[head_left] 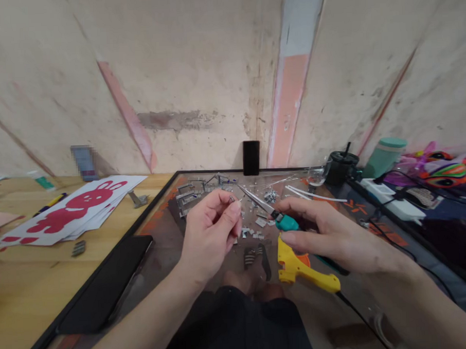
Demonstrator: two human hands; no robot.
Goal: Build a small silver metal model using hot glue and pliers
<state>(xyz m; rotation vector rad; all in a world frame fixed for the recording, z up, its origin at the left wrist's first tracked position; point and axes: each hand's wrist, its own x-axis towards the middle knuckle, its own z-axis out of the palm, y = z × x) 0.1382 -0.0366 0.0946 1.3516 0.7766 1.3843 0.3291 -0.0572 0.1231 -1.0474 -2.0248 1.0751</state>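
My left hand (215, 224) is closed in a pinch above the glass tabletop, with a tiny pale piece at its fingertips, too small to name. In my right hand (320, 224) are long-nose pliers (287, 222) with teal handles, their thin jaws reaching left toward my left fingertips. The jaw tips look apart from that hand. Beneath the right hand lies a yellow glue gun (309, 276) with a black cord. Behind the left hand stands a small grey metal-looking frame structure (190, 198). Small silvery cut pieces (260, 222) are scattered between the hands.
A dark phone (251, 158) leans on the wall. Another phone (110, 283) lies at left, near paper with a red rabbit (83, 209). White strips (315, 195), a clear glass (316, 176), a black cup (340, 167), a green bottle (384, 157) and a power strip (392, 201) are at right.
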